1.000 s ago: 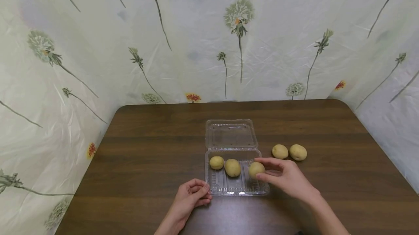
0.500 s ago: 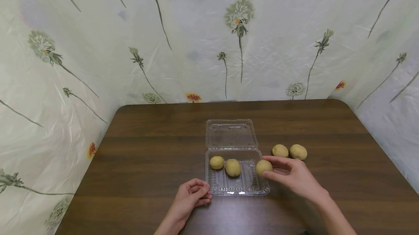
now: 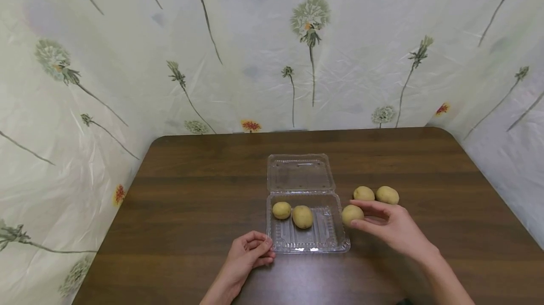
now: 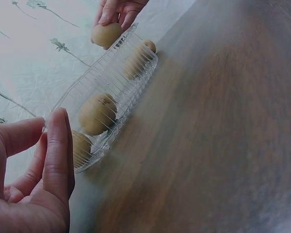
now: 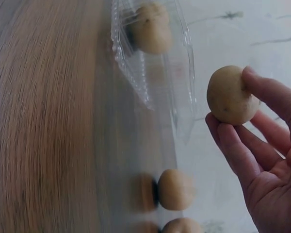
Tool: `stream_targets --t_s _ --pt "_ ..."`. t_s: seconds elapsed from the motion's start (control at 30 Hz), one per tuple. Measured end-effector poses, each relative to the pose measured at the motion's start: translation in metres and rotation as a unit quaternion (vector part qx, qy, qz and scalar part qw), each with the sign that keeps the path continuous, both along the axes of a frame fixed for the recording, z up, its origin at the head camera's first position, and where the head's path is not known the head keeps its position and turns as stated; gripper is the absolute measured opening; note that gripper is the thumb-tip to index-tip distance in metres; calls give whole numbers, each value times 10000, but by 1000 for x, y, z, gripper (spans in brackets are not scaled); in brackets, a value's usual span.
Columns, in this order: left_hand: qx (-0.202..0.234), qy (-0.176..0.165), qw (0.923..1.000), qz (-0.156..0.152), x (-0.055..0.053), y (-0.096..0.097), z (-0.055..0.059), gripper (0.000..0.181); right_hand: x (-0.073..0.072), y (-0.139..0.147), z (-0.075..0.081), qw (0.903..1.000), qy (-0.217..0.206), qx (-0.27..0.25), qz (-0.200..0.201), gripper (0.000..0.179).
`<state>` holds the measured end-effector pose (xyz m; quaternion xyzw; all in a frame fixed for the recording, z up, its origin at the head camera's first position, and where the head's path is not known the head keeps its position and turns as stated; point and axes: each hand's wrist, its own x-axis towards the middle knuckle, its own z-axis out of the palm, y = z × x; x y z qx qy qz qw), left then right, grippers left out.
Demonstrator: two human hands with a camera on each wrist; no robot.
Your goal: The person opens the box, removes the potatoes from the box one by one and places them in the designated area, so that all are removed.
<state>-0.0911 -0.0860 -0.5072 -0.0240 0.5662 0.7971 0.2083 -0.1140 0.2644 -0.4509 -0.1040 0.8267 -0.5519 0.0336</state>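
Note:
A clear plastic clamshell container (image 3: 325, 234) lies opened out on the table, its lid folded back toward the wall. Two potatoes sit in its base, a smaller one (image 3: 281, 210) at the left and a larger one (image 3: 302, 216) beside it. My left hand (image 3: 251, 253) pinches the rim at the near left corner between thumb and fingers. Just past the right rim, my right hand (image 3: 395, 229) holds another potato (image 3: 352, 215) between thumb and fingertips. In the right wrist view this potato (image 5: 231, 95) is raised above the level of the tabletop.
Two loose potatoes, one (image 3: 363, 193) left of the other (image 3: 387, 195), lie on the dark wooden table (image 3: 204, 201) right of the container, behind my right hand. The lid (image 3: 300, 173) reaches back from the base. A flower-patterned sheet (image 3: 255, 59) hangs behind the table.
My right hand has carried its potato rightward, from over the right part of the container base to outside its right rim. The left hand and container have stayed put.

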Motion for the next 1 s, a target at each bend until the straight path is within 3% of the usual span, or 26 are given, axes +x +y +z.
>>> stream_targets --t_s 1.0 --pt "-10 -44 10000 -31 0 -1 1 19 8 22 -17 9982 -167 484 -326 49"
